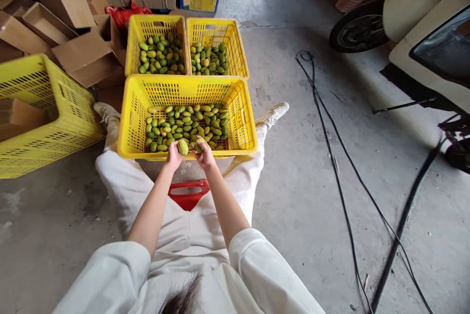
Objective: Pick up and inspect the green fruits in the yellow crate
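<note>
My left hand (174,155) is closed around a yellow-green mango (183,146) at the near rim of the large yellow crate (186,153). Close beside it, my right hand (205,156) grips a second green mango (199,146), partly covered by the fingers. Inside the large crate, many small green and yellowish mangoes (187,122) lie in a loose layer. Behind it stand two smaller-looking yellow crates, a left one (129,50) and a right one (240,52), both holding more mangoes.
A yellow crate (75,108) with cardboard inside stands at the left, before a heap of open cardboard boxes (82,55). A red plastic seat or handle (188,200) shows between my legs. Black cables (332,143) cross the concrete floor near a parked vehicle (426,35).
</note>
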Available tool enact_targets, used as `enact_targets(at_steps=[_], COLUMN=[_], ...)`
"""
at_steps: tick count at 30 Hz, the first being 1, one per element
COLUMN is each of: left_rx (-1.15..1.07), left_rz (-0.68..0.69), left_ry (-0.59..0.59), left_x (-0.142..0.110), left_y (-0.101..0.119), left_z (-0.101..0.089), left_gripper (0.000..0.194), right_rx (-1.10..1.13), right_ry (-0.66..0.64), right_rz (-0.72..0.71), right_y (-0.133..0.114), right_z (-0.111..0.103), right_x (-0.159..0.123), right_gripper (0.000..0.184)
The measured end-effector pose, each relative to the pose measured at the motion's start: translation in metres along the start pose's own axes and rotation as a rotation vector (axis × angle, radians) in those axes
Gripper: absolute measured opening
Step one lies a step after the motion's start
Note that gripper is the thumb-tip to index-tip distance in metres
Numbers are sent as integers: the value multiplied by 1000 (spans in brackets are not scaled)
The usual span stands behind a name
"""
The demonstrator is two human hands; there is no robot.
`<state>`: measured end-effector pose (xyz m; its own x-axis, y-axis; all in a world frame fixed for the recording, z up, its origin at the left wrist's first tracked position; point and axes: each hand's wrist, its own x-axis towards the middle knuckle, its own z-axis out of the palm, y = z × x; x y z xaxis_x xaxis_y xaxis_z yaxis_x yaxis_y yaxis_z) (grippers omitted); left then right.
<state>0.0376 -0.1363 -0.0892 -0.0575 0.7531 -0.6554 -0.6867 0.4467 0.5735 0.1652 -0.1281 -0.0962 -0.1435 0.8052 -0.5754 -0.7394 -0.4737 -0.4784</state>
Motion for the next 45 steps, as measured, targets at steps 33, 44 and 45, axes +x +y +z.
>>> enact_targets(at_steps=[33,44,45], left_rx=[-65,-75,-105], left_rz=[59,47,43], left_ry=[-37,-33,-18], left_x=[-6,-9,-8], left_y=[-2,0,1], left_z=[-2,2,3], left_gripper=[30,22,22], right_rx=[-75,42,82], right_ry=[-2,55,63], right_rz=[-48,68,80], right_y=[6,3,3], right_z=[-5,1,1], right_x=[-12,-8,-6], right_gripper=[27,30,24])
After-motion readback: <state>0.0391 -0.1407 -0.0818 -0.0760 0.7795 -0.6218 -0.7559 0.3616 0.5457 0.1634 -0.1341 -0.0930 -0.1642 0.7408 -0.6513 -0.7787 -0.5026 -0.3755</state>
